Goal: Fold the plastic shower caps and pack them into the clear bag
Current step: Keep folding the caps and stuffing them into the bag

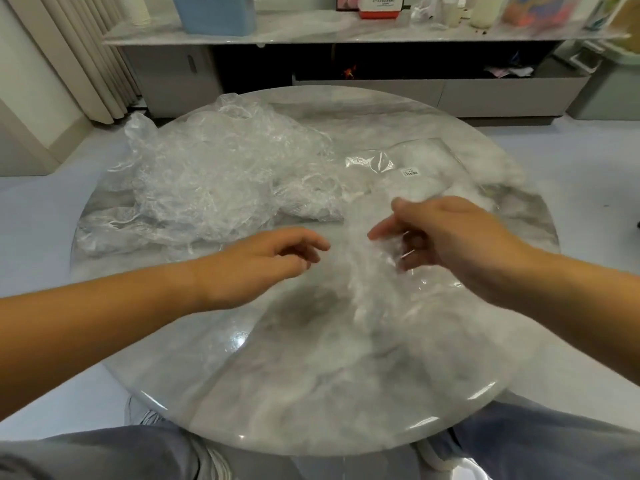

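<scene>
One shower cap [367,282], blurred, lies across the marble table [311,393] between my hands, its upper end at my right fingers. The pile of crumpled caps [207,178] sits beyond my left hand [263,261]. The clear bag [426,161] lies flat beyond my right hand [450,237]. My hands are apart: the left hovers loosely curled, holding nothing, while the right curls its fingers into the cap's plastic.
</scene>
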